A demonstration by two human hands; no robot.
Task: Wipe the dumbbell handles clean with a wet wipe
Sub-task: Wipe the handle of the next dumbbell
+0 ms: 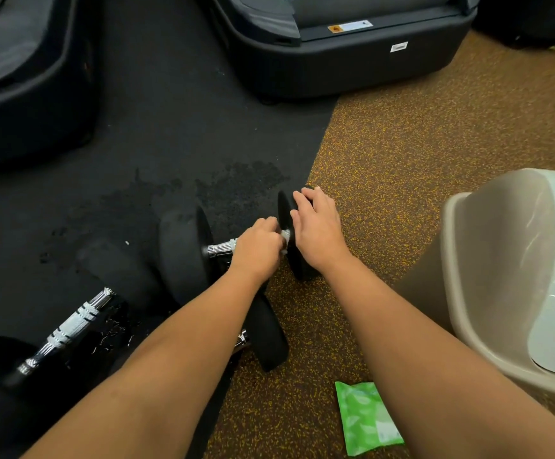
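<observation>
A black dumbbell with a chrome handle (220,249) lies across the edge of the black mat. My left hand (258,250) is closed around the right part of that handle, pressing a white wet wipe (285,236) against it. My right hand (317,230) rests on the dumbbell's right weight head (286,210), fingers spread over its top. A second dumbbell (70,323) with a knurled chrome handle lies at the lower left. A third dumbbell's head (267,336) shows under my left forearm, its handle mostly hidden.
A green pack of wet wipes (365,417) lies on the speckled brown floor near my right forearm. A beige bin (514,270) with a clear liner stands at the right. Black treadmill bases (352,58) sit behind. Wet patches mark the mat.
</observation>
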